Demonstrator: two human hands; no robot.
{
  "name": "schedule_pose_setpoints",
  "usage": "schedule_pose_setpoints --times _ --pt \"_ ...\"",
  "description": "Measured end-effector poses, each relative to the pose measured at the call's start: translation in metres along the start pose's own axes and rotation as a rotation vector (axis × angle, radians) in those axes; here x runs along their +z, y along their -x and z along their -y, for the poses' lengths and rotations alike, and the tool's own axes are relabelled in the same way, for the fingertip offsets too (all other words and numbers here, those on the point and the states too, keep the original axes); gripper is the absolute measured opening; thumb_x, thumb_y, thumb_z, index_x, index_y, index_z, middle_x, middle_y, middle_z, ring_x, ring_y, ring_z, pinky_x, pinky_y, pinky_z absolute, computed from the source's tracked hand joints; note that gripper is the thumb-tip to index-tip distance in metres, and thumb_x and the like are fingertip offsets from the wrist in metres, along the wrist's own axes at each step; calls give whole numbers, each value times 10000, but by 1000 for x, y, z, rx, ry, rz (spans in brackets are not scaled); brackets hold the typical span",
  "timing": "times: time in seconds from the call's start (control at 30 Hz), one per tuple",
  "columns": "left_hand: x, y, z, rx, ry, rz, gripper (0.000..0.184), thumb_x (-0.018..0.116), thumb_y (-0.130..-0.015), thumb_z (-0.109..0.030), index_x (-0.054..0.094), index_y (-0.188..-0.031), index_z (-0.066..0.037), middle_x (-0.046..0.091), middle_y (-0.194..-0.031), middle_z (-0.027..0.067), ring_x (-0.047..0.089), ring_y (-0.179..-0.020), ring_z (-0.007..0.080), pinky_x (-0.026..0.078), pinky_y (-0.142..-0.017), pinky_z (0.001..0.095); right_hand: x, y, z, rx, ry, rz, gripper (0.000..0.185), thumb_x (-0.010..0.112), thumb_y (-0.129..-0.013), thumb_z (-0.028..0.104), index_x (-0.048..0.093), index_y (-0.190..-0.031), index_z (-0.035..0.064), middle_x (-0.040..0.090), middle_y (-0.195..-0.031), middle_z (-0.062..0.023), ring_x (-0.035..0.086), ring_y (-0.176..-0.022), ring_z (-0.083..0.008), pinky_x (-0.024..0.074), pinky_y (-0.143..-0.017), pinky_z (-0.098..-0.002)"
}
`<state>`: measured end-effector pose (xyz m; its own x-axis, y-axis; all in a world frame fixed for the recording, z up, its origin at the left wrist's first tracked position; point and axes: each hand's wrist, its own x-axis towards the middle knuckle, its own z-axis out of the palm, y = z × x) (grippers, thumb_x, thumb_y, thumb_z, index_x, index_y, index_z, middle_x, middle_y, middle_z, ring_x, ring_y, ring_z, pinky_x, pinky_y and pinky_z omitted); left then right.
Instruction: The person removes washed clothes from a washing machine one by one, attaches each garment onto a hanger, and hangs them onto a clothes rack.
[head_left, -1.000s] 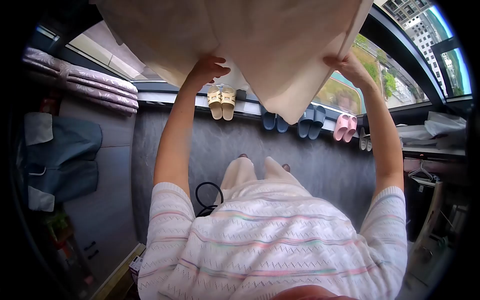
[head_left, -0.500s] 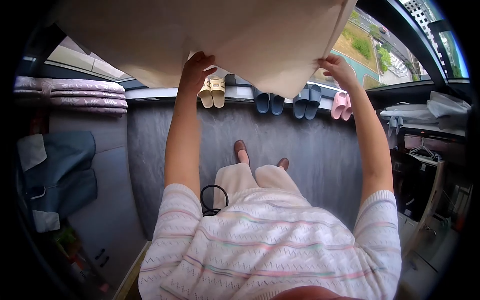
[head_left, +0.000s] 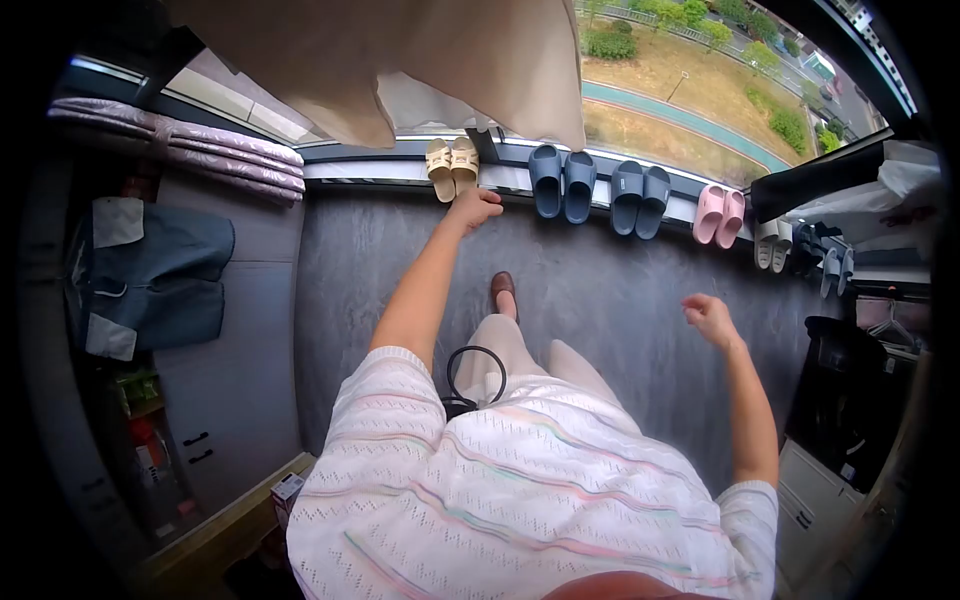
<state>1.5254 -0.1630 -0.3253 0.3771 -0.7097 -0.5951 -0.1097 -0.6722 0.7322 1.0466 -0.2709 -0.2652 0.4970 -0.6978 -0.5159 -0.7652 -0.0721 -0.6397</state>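
Note:
A beige cloth (head_left: 480,50) hangs in front of the window at the top of the view, its lower edge uneven. Below it, my left hand (head_left: 473,210) is in the air with half-curled fingers slightly apart and holds nothing. It appears just in front of the cream sandals (head_left: 452,168) on the sill. Over the grey floor to the right, my right hand (head_left: 710,320) is also loosely curled, with a gap at the fingertips and nothing in it. Neither hand touches the cloth.
Along the window sill (head_left: 515,180) stand dark blue slippers (head_left: 562,185), grey-blue slippers (head_left: 640,200) and pink clogs (head_left: 720,215). Folded patterned cushions (head_left: 200,150) and a dark blue garment (head_left: 170,275) lie at the left. A black bag-like object (head_left: 840,390) is at the right.
Both hands have let go of the beige cloth and come down toward my body. The cloth now hangs by itself. My view has shifted to the right.

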Motion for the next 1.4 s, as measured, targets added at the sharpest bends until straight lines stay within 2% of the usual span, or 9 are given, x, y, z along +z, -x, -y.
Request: schedule_pose_setpoints --times 0.13,0.3,0.6,0.77,0.93,1.07,1.13,1.27,1.4 --pt "99 30 -2 -115 -112 67 254 663 -657 -140 615 -901 -86 558 -702 -5 474 -575 91 360 -473 251 41 146 -178 295 -218 -21 188 551 -740 53 626 -907 9 624 -710 -60 583 -616 -116 466 -569 -259" --pt "232 53 -40 -51 -369 202 250 644 -656 -168 648 -899 -109 609 -706 34 565 -594 127 448 -482 282 40 307 -249 781 -617 -77 183 548 -787 99 588 -957 43 616 -757 -39 599 -579 -129 377 -398 -229" --pt "450 24 -123 140 -806 531 224 620 -669 -117 637 -886 -64 586 -664 36 555 -519 130 406 -415 249 -32 288 -295 394 -810 -479 241 534 -801 141 586 -1000 16 621 -830 -42 588 -680 -101 441 -560 -229" --pt "588 2 -177 37 -901 622 227 598 -671 -106 620 -895 -74 563 -638 37 528 -490 125 406 -405 250 -45 350 -360 564 -961 -589 229 538 -801 127 589 -1002 30 619 -822 -49 583 -674 -99 443 -567 -229" --pt "769 24 -252 305 -1139 778 265 579 -690 -143 625 -944 -84 599 -681 48 566 -514 145 453 -441 281 3 453 -437 1092 -1145 -831 230 536 -802 149 588 -1002 48 615 -825 -33 585 -633 -117 442 -500 -253" --pt "916 85 -292 533 -1134 899 272 589 -681 -176 643 -934 -92 623 -668 59 592 -554 145 477 -505 279 44 520 -475 1324 -1334 -671 274 565 -790 198 574 -1029 65 625 -812 -55 620 -680 -158 454 -502 -284" --pt "980 109 -288 649 -1063 933 294 595 -671 -193 646 -941 -89 639 -707 82 605 -587 167 490 -583 287 37 542 -510 1339 -1359 -509 283 561 -797 206 570 -1041 65 626 -803 -62 617 -673 -157 456 -506 -287" --pt "1057 162 -261 555 -979 984 318 596 -662 -202 646 -958 -99 650 -761 107 624 -642 186 500 -653 298 -36 578 -598 1382 -1222 -338 277 545 -805 188 567 -1047 54 628 -796 -63 611 -655 -155 462 -505 -290" --pt "1101 196 -218 410 -1133 1047 296 620 -662 -214 656 -938 -116 648 -796 130 626 -759 234 486 -736 321 -164 593 -709 1081 -1061 -617 238 533 -797 138 571 -1014 48 621 -778 -34 604 -637 -119 441 -484 -263"
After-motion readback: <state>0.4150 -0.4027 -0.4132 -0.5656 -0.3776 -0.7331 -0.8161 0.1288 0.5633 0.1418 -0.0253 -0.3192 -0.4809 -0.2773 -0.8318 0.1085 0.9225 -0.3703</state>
